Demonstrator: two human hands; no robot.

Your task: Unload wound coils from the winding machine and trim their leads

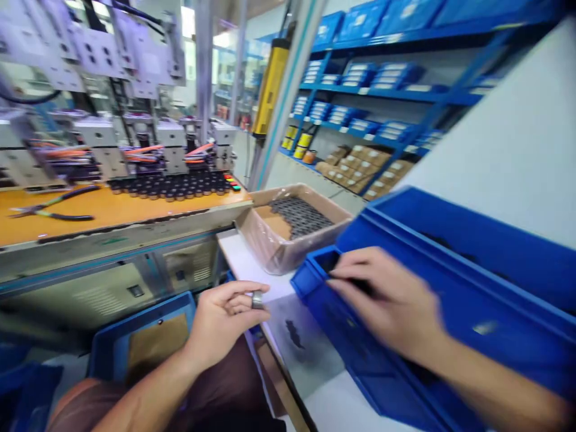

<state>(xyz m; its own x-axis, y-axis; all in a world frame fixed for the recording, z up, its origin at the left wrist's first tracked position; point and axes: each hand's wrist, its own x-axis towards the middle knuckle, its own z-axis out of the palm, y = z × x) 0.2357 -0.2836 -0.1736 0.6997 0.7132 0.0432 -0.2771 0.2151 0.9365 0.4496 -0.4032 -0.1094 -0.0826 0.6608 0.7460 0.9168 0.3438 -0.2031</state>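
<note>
My left hand (225,321) pinches a small metal ring (257,299) between thumb and fingers, just left of a white table (245,261). My right hand (387,300), blurred by motion, reaches over the near corner of a blue plastic bin (450,252) on that table. Its fingers touch something dark at the bin's rim; I cannot tell whether they grip it. A cardboard box (270,246) lined with clear plastic stands behind the bin and holds several dark ring-shaped parts (301,216).
An orange workbench (112,207) on the left carries pliers (49,207), rows of small black parts (175,186) and wired machine units. A blue crate (144,336) sits on the floor by my knees. Blue shelving (382,90) with boxes fills the back right.
</note>
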